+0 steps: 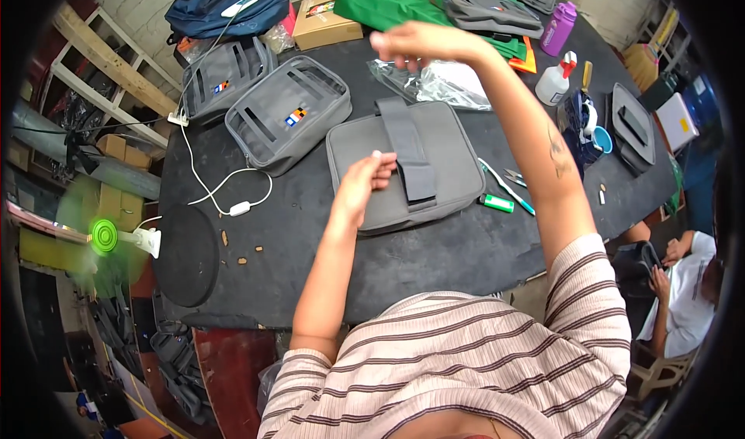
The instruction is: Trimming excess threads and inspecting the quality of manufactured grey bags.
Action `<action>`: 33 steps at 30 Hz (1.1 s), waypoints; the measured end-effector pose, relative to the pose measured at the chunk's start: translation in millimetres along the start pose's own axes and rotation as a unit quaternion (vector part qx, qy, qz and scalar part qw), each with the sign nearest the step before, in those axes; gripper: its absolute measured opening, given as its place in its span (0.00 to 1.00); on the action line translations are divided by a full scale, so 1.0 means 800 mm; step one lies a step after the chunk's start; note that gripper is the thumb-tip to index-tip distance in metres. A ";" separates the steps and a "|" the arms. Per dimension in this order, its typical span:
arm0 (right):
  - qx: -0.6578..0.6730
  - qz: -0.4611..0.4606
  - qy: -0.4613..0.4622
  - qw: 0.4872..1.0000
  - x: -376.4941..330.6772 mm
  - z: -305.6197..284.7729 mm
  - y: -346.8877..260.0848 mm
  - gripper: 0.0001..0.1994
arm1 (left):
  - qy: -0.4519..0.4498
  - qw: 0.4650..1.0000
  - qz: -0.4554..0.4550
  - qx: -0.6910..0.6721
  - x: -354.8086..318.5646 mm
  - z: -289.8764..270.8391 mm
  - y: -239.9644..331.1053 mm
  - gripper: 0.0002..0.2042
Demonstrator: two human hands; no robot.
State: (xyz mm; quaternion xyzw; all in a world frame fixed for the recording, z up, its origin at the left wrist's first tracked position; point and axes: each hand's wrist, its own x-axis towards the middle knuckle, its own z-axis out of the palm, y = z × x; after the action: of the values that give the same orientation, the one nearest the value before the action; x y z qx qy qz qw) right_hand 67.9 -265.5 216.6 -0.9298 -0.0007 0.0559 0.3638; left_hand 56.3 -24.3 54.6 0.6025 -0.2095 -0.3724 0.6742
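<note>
A workshop, judging by several grey bags [454,160] and a spray bottle [552,88] on a black table [303,272].

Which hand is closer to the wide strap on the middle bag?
Left: the left hand is beside the strap, over the bag; the right hand is beyond the bag's far edge.

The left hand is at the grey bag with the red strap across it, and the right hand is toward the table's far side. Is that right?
Not quite: the strap across the grey bag is dark grey, not red, as the head view shows. The rest holds.
</note>
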 end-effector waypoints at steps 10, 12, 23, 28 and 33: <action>-0.187 -0.133 0.121 0.966 -0.154 0.170 0.016 0.33 | -0.235 0.821 -0.114 -0.507 0.078 -0.028 -0.033 0.26; -0.093 -0.136 0.154 0.974 -0.148 0.149 0.029 0.25 | -0.136 0.891 -0.096 -0.423 0.050 0.020 0.006 0.33; 0.023 -0.111 0.288 0.951 0.024 -0.018 0.074 0.15 | -0.278 0.897 -0.143 -0.311 0.025 0.051 -0.014 0.48; 0.036 -0.146 0.226 0.962 0.009 -0.022 0.040 0.12 | -0.281 0.879 -0.147 -0.357 0.077 0.037 0.022 0.45; 0.055 -0.080 0.182 0.978 -0.040 -0.009 -0.001 0.08 | -0.267 0.831 -0.191 -0.449 0.135 0.033 0.032 0.45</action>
State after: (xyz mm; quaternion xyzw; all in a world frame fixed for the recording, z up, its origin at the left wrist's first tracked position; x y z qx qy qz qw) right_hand 37.2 -271.2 226.1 -0.8998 -0.0060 -0.1439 0.4118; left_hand 112.0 -123.0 66.3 0.1386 -0.0725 -0.6930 0.7037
